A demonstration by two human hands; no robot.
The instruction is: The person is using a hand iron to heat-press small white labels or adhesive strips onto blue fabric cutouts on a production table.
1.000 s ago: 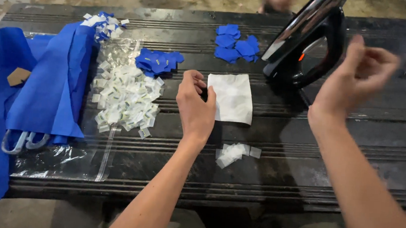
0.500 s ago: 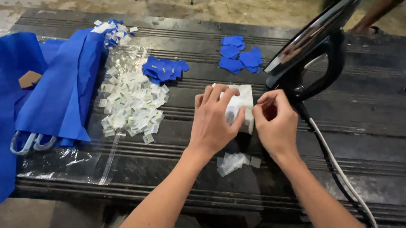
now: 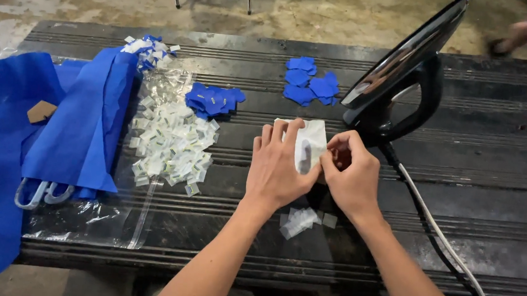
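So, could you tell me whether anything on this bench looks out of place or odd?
Mostly the iron: it stands on its heel right beside both hands, which press a white cloth. Small white tabs lie scattered loosely across clear plastic.

I see a white cloth (image 3: 311, 144) at the middle of the black ribbed table (image 3: 493, 178). Blue fabric (image 3: 38, 143) drapes its left edge, beside white and clear tags (image 3: 169, 147). Blue patches (image 3: 309, 83) lie toward the far edge, by a glossy black iron (image 3: 407, 78).
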